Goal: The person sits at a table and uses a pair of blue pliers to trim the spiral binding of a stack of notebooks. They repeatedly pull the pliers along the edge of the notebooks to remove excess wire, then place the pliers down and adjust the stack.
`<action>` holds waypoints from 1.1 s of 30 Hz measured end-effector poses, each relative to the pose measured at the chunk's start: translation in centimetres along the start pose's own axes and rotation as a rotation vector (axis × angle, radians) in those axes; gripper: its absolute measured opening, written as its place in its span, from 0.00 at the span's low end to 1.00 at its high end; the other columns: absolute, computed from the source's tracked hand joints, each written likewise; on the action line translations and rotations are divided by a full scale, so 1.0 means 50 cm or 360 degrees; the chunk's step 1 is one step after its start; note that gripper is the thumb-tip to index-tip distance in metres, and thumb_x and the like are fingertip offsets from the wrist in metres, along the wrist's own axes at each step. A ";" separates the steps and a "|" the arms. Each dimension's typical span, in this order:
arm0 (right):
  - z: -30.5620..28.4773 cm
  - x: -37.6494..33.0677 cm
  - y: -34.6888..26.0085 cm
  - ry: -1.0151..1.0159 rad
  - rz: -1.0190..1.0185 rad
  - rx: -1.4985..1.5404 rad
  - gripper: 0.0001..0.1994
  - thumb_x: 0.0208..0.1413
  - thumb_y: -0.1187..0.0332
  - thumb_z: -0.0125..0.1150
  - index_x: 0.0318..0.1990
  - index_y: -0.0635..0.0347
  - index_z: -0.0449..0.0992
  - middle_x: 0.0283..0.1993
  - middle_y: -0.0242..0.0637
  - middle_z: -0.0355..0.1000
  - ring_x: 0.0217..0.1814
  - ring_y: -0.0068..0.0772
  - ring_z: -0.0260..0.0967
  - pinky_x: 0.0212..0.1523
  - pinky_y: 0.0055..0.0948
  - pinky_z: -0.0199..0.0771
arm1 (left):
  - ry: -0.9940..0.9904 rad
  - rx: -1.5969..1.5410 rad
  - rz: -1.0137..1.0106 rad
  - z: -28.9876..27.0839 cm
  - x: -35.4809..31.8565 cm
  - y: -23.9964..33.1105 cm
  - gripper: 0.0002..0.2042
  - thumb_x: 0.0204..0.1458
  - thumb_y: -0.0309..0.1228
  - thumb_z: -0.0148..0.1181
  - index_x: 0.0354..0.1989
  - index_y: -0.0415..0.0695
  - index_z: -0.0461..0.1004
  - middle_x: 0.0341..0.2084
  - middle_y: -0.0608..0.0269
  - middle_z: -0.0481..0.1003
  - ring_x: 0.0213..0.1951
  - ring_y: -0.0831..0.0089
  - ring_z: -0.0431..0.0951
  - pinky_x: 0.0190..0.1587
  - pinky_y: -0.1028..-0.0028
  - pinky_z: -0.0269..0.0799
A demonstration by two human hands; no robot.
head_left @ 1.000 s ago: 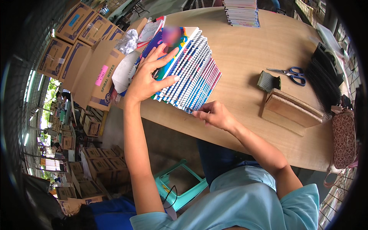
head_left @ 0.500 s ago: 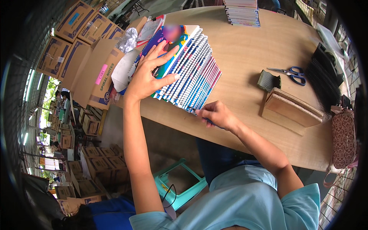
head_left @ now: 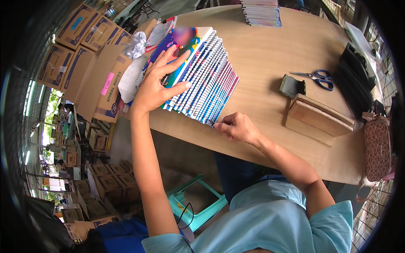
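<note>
A tall stack of spiral notebooks point(head_left: 202, 84) stands near the table's front edge, its white-coil-bound edges facing me. My left hand point(head_left: 158, 86) lies on the colourful cover of the top notebook point(head_left: 196, 39), fingers spread and thumb over the bound edge. At the stack's lower front corner, my right hand point(head_left: 237, 127) is closed, thumb and fingertips pinched beside the coil ends of the lowest notebooks. Whatever sits in that pinch is too small and covered to make out.
Right of the stack lie scissors point(head_left: 316, 78), a bent cardboard piece point(head_left: 292, 86), a cardboard holder point(head_left: 319, 116) and black coils point(head_left: 354, 84). Another notebook stack point(head_left: 261, 13) stands at the back. Cartons point(head_left: 110, 90) crowd the left; a turquoise stool point(head_left: 196, 204) stands below.
The view has shifted slightly. A dark blue, thin thing that showed under my right hand is no longer visible. My left hand keeps its place on the top notebook.
</note>
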State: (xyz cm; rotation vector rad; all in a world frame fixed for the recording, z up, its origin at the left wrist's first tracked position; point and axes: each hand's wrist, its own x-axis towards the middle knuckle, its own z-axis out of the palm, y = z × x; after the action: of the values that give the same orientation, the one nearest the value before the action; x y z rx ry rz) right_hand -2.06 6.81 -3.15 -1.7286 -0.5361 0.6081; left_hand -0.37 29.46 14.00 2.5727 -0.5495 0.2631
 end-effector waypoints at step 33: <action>0.024 -0.025 0.035 0.0424 -0.0614 -0.0845 0.14 0.53 0.58 0.64 0.40 0.59 0.78 0.36 0.46 0.73 0.39 0.53 0.73 0.42 0.46 0.75 | 0.0017 0.0063 0.0047 0.000 0.004 -0.008 0.32 0.43 0.43 0.70 0.61 0.54 0.71 0.66 0.43 0.58 0.67 0.53 0.60 0.68 0.57 0.50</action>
State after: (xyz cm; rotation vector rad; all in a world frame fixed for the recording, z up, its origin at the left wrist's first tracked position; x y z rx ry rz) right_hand -3.72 6.47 -4.92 -2.0820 -0.8653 -0.0531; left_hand -0.01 29.71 13.90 2.6012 -0.5841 0.3005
